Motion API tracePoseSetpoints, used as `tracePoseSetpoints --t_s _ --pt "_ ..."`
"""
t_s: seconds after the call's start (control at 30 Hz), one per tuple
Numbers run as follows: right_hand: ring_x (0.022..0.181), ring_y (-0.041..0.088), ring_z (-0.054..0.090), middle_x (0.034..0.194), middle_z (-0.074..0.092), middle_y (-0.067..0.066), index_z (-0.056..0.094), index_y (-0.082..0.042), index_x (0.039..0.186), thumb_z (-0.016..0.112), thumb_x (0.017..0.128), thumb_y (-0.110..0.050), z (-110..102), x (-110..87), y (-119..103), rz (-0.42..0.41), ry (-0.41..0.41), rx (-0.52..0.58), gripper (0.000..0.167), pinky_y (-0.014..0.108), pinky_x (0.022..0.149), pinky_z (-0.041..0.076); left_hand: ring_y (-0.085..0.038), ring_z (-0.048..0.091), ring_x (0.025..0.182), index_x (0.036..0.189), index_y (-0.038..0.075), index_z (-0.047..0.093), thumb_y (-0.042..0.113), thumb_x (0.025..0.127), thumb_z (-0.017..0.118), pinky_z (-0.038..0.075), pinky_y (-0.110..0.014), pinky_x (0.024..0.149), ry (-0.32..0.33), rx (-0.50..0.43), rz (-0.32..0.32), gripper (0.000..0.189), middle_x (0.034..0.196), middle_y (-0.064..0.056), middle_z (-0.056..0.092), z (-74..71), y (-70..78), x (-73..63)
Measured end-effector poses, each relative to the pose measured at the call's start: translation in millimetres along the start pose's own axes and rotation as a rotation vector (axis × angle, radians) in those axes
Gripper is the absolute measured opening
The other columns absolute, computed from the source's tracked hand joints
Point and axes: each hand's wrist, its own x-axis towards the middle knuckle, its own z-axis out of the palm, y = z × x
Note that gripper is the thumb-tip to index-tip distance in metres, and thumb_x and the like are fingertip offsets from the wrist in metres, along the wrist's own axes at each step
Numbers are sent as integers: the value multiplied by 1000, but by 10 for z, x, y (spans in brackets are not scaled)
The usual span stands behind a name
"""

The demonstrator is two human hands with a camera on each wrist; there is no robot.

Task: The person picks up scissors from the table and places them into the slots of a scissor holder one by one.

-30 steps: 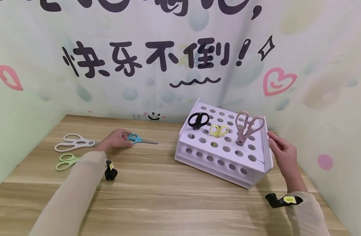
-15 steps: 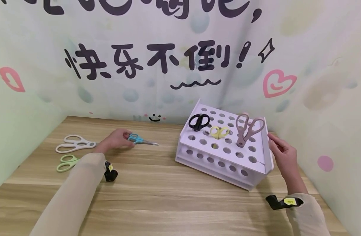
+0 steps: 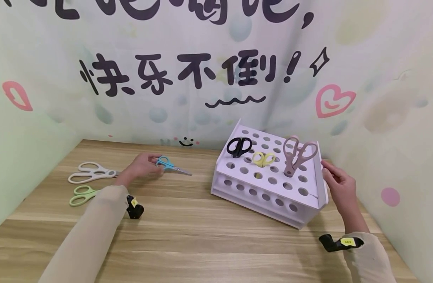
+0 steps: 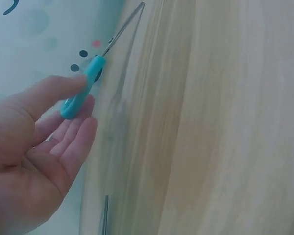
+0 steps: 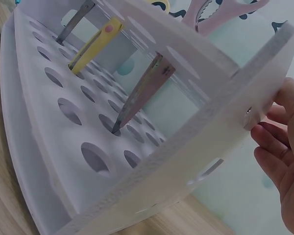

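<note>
My left hand (image 3: pixel 143 164) pinches the handle of small blue scissors (image 3: pixel 165 162) between thumb and fingers. Their closed blades point right and slope down toward the table, as the left wrist view (image 4: pixel 90 81) also shows. At the right, my right hand (image 3: pixel 338 182) holds the side panel of a white perforated rack (image 3: pixel 248 184), its fingertips at a small tab on the outer face. Black scissors (image 3: pixel 239 147), yellow scissors (image 3: pixel 263 159) and large mauve scissors (image 3: pixel 298 155) stand in the rack's holes. In the right wrist view, yellow and mauve blades (image 5: pixel 143 93) reach the lower shelf.
White-handled scissors (image 3: pixel 90 173) and green-handled scissors (image 3: pixel 83 195) lie on the wooden table (image 3: pixel 188 243) at the left, partly hidden by my left arm. A printed cloth backdrop (image 3: pixel 181 114) rises behind the table's far edge.
The blue scissors' handle has risen a little in my left hand, with the blades tilting down more. My right hand and the rack keep their places; the head view has shifted slightly.
</note>
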Motion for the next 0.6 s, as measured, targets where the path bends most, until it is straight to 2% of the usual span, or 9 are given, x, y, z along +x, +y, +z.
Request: tracePoseSetpoints --t_s 0.17,0.4,0.5,0.6 --pt "86 -2 53 101 58 -22 55 0 124 58 90 -10 -20 25 66 -11 -22 -15 36 6 69 43 -33 56 100 133 -10 39 5 89 58 50 -36 82 37 -105 -7 50 117 -30 49 20 3 4" --pt "87 -2 52 102 57 -23 54 1 125 58 91 -11 -27 13 48 11 -30 -22 37 6 70 43 -18 59 88 130 -6 46 3 90 57 50 -36 82 110 -170 17 43 110 -24 52 36 62 -15" --pt "87 -2 52 101 57 -22 53 1 125 58 90 -11 -23 8 43 19 -32 -8 37 6 70 43 -19 58 90 130 -4 47 3 90 57 48 -39 85 125 -204 36 41 112 -24 51 47 94 -16" --pt "86 -3 53 101 58 -22 54 1 125 58 90 -9 -19 6 39 19 -26 10 36 6 69 43 -26 57 96 129 -3 49 4 90 57 47 -42 85 137 -209 70 40 115 -24 51 52 131 -8"
